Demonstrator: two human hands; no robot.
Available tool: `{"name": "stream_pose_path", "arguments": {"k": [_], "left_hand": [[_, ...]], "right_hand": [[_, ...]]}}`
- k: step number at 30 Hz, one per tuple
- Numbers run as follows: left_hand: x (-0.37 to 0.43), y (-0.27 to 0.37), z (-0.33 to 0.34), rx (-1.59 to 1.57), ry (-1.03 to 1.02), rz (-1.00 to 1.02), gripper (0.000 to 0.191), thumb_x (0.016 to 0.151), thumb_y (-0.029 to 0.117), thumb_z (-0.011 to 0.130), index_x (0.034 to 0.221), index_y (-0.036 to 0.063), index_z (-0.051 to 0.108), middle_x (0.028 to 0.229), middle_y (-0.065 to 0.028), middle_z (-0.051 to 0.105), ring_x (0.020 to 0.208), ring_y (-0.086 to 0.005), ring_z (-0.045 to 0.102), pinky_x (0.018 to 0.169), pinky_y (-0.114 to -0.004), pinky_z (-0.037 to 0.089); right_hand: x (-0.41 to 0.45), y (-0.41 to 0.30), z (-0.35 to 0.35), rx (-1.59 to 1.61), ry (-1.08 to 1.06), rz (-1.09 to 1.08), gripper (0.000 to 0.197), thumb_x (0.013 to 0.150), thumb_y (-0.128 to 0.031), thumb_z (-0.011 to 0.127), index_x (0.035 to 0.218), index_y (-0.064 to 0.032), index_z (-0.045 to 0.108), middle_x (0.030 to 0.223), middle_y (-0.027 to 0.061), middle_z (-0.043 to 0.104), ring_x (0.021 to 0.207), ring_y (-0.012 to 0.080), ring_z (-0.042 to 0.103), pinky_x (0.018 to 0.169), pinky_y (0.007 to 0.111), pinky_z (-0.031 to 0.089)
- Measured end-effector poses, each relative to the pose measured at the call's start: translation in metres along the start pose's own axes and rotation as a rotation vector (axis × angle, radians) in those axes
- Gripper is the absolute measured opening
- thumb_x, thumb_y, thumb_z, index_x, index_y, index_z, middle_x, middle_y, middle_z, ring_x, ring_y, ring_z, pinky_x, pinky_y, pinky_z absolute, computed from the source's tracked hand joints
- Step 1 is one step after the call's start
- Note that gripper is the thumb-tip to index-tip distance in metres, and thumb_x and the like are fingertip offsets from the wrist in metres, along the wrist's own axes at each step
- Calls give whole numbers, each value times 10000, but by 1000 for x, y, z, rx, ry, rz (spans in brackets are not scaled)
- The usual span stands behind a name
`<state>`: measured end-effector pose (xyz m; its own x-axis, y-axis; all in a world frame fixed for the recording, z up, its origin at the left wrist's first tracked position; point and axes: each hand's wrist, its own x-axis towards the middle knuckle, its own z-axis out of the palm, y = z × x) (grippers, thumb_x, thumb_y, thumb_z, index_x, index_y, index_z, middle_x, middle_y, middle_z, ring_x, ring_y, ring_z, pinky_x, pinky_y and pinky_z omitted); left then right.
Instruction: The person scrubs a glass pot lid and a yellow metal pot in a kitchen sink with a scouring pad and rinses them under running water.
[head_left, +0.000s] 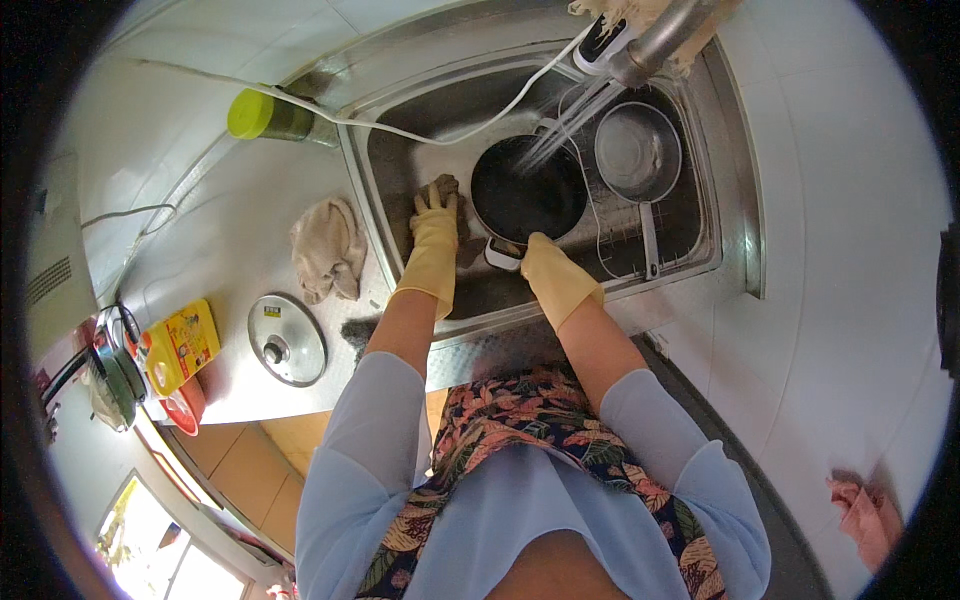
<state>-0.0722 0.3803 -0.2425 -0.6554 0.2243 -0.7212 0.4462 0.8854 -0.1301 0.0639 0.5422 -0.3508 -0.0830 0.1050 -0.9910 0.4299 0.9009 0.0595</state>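
Observation:
A round black pan (525, 196) with light loop handles sits in the stainless-steel sink (450, 300). Water from the metal faucet (637, 69) runs into the pan. My right hand (551, 266), in a pale yellow rubber glove, grips the pan's near rim beside the near handle (504, 253). My left hand (435, 225), gloved alike, lies over a wet brown cloth (448, 186) at the sink's left side. Its fingers look spread, and whether they grip the cloth is unclear. Right of the pan, a metal saucepan (637, 154) rests on a wire rack (694, 217).
A white cord (420, 137) hangs across the sink. On the left counter are a green-lidded jar (259, 114), a beige cloth (330, 247), a glass lid (287, 340) and a yellow container (182, 346). A tiled wall (840, 187) bounds the right side.

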Motion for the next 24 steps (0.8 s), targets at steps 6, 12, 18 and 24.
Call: {"name": "stream_pose_path", "arguments": {"k": [6, 12, 18, 24], "left_hand": [[29, -1, 7, 78, -205, 84, 484, 832, 242, 782, 1299, 176, 673, 1445, -123, 560, 1307, -303, 571, 949, -446, 539], [-74, -21, -76, -235, 74, 5, 377, 756, 229, 822, 1114, 129, 759, 1228, -133, 693, 1191, -315, 645, 952, -401, 546], [-132, -33, -84, -785, 506, 98, 368, 680, 117, 847, 1009, 42, 700, 1119, -169, 693, 1023, -349, 676, 911, -396, 542], [-149, 29, -81, -1090, 631, 455, 353, 688, 91, 851, 1009, 41, 714, 1078, -175, 685, 1027, -352, 666, 935, -396, 534]], "right_hand": [[-31, -13, -18, 266, 79, 37, 471, 821, -158, 813, 1228, -16, 623, 1197, 166, 695, 1129, 323, 682, 904, 417, 586], [-70, -4, 8, 909, 435, 10, 513, 1026, -437, 482, 1371, -65, 560, 1400, 236, 572, 1361, 371, 501, 1073, 439, 455], [-169, -44, -14, 1900, 304, -14, 583, 941, -474, 689, 1355, -92, 542, 1298, 124, 608, 1178, 253, 599, 923, 363, 547], [-227, -13, -48, 2250, 143, -597, 421, 958, -278, 711, 1305, -82, 577, 1193, 105, 653, 1019, 222, 662, 842, 350, 579]]}}
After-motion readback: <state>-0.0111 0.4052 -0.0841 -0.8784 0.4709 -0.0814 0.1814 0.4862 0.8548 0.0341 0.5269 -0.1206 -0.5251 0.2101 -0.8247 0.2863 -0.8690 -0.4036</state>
